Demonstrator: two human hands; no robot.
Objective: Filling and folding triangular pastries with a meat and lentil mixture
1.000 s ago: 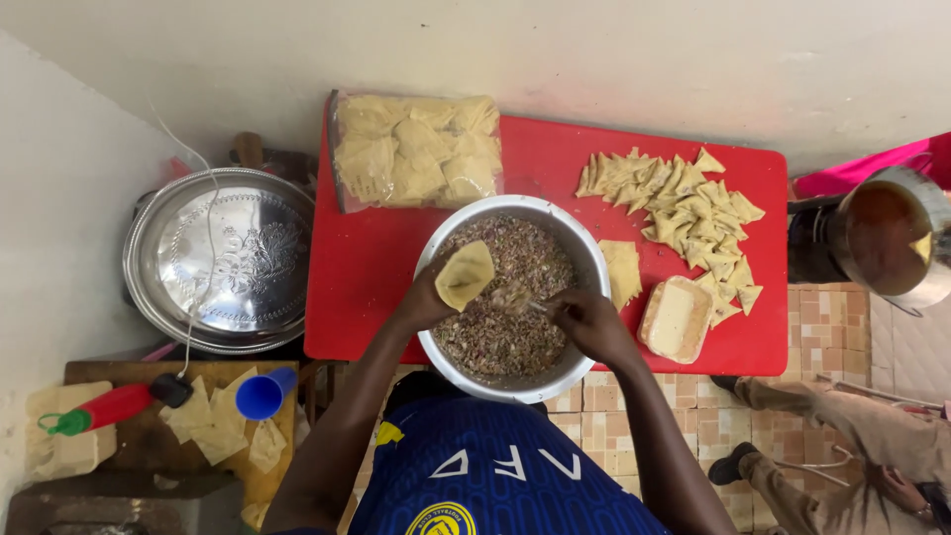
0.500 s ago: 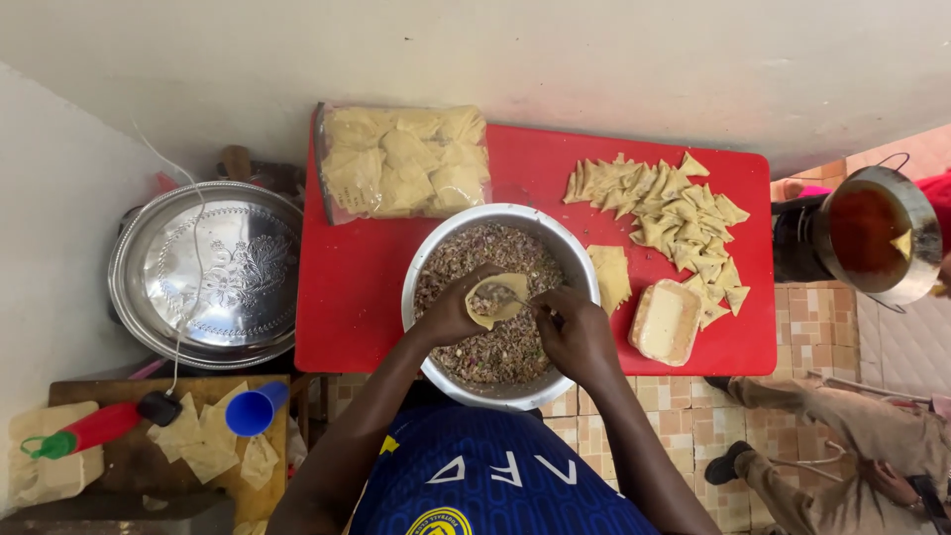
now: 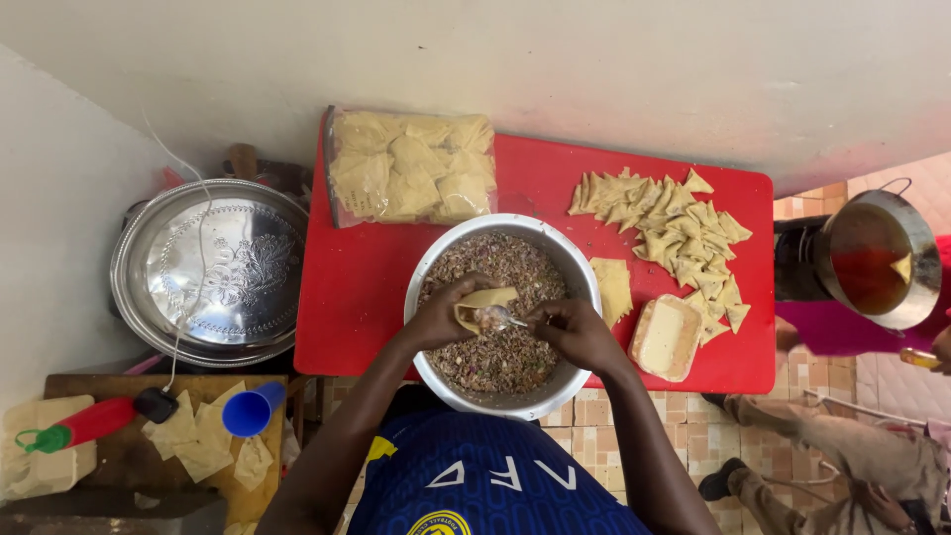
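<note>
Over the middle of the wide round steel bowl (image 3: 584,267), closer together now than a second ago. With the left hand (image 3: 441,319), curled shut round a pale folded pastry cone (image 3: 482,299), brought in from the bowl's far left edge to its centre, mouth of the cone turned rightward. With the right hand (image 3: 575,332), lifted out of the brown minced filling (image 3: 495,362) on the near right and pinched closed on a small metal spoon (image 3: 500,317), tip of it touching the cone's opening, a little filling on it. Loading the cone, to judge by the meeting of spoon and pastry.

At far left, on a low wooden board (image 3: 119,456): a red squeeze bottle with a green cap (image 3: 74,426), loose pastry scraps, an overturned blue plastic cup (image 3: 253,409). Just beyond, a large embossed silver tray (image 3: 213,267). Then the red rectangular table (image 3: 357,287), pushed against a plain pale wall (image 3: 594,59); at its far left corner a clear plastic bag of pastry sheets (image 3: 411,166), the bowl at its near edge. Right of the bowl, a single flat pastry sheet (image 3: 614,287), a small rectangular tub of pale paste (image 3: 666,337), and farther back a heap of folded pastry triangles (image 3: 674,213). Past the table's right end, a metal pot of dark orange oil (image 3: 877,263). Below, beige tiled floor (image 3: 604,411) and another person's legs (image 3: 842,446) at near right.
</note>
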